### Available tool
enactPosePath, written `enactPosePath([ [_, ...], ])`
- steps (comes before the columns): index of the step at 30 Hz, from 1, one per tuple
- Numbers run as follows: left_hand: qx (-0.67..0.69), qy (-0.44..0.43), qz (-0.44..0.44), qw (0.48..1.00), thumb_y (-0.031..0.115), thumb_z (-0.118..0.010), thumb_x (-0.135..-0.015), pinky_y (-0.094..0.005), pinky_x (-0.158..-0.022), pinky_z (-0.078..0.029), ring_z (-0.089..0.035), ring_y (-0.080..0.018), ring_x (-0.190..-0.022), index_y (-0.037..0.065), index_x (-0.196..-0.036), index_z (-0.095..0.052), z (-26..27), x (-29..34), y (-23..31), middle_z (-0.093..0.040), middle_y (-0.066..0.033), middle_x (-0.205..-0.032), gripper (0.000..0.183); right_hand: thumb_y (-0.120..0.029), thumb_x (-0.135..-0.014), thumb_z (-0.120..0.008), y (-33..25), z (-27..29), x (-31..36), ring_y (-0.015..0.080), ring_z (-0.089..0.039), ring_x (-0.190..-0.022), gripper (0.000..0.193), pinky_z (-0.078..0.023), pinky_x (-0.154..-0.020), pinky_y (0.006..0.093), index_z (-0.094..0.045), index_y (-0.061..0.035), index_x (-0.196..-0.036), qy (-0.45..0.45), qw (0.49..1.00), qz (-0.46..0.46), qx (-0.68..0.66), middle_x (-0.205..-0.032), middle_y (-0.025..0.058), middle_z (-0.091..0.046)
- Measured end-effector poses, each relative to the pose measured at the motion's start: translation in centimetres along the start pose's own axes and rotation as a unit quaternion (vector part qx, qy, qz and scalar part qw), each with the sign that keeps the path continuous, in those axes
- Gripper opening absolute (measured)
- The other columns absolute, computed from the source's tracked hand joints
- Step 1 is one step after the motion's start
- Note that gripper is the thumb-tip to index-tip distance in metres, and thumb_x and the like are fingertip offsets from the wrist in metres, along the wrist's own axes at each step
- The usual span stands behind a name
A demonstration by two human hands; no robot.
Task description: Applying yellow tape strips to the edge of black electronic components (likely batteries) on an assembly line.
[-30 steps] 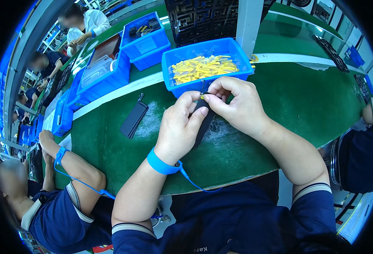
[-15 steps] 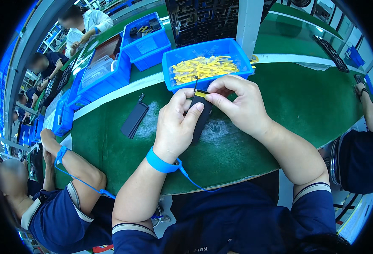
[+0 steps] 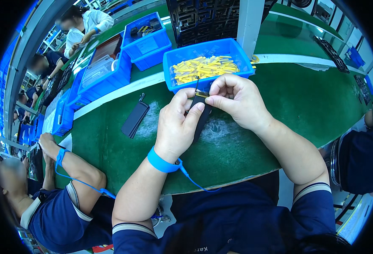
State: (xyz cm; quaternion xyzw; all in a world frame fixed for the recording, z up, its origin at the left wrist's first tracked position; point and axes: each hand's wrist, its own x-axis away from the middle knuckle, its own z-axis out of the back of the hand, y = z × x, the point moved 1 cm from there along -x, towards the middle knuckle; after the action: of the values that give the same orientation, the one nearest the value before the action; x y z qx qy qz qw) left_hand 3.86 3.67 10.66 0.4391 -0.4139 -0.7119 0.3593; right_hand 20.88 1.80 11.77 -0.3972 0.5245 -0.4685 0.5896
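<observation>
My left hand [image 3: 179, 120] grips a flat black battery [image 3: 200, 123], thumb on its face and fingers behind its left side. A thin black connector tail [image 3: 197, 83] sticks up from the battery's top end. Across that end runs a narrow yellow strip [image 3: 201, 95]. My right hand [image 3: 236, 101] is pinched at the top right corner, beside the strip; what lies between thumb and forefinger is too small to make out. To the left, more flat black batteries [image 3: 135, 120] lie stacked on the green table mat [image 3: 254, 156], their tails pointing away from me.
Beyond my hands stands a blue bin [image 3: 168, 76] heaped with yellow strips [image 3: 203, 67]. More blue bins [image 3: 146, 53] line the back left. A white post [image 3: 250, 29] rises behind the strip bin. A neighbour's arm [image 3: 78, 163] is at the left. My blue wristband [image 3: 163, 163] trails a cord.
The yellow strip was broad and bright on the battery's end and now shows narrower and darker. My right fingers have shifted slightly. At the far right, a co-worker's forearm has drawn back from the table.
</observation>
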Motion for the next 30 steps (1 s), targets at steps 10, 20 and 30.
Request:
enactPosePath([
  [10, -0.079, 0.004, -0.027, 0.996, 0.009, -0.062, -0.086, -0.0291, -0.062, -0.048, -0.064, -0.0184, -0.066, -0.001, -0.107, -0.055, 0.0, 0.1, 0.7, -0.067, -0.0150, -0.075, 0.024, -0.003, -0.078, -0.069, -0.8, -0.1, 0.4, 0.0102, -0.060, -0.067, 0.010, -0.049, -0.064, 0.0245, -0.064, -0.0001, -0.085, 0.057, 0.994, 0.038, 0.091, -0.077, 0.0058, -0.066],
  [20, 0.198, -0.007, 0.072, 0.978, 0.008, -0.059, -0.088, -0.0264, -0.068, -0.049, -0.064, -0.0123, -0.075, -0.002, -0.108, -0.053, -0.3, -0.3, -0.3, -0.070, -0.0114, -0.084, 0.022, -0.002, -0.071, -0.068, -1.5, -1.1, 1.0, 0.0259, -0.061, -0.088, 0.010, -0.047, -0.079, 0.0360, -0.063, -0.0046, -0.079, 0.090, 0.882, 0.378, 0.266, -0.087, 0.0069, -0.066],
  [30, -0.037, 0.042, -0.058, 0.997, 0.008, -0.062, -0.087, -0.0283, -0.068, -0.049, -0.065, -0.0144, -0.076, 0.002, -0.110, -0.054, 0.1, 0.3, 0.9, -0.070, -0.0112, -0.084, 0.025, -0.005, -0.073, -0.069, -1.3, -0.5, 0.9, 0.0253, -0.062, -0.083, 0.008, -0.048, -0.076, 0.0343, -0.064, -0.0029, -0.079, 0.043, 0.977, 0.182, 0.100, -0.082, 0.0092, -0.065],
])
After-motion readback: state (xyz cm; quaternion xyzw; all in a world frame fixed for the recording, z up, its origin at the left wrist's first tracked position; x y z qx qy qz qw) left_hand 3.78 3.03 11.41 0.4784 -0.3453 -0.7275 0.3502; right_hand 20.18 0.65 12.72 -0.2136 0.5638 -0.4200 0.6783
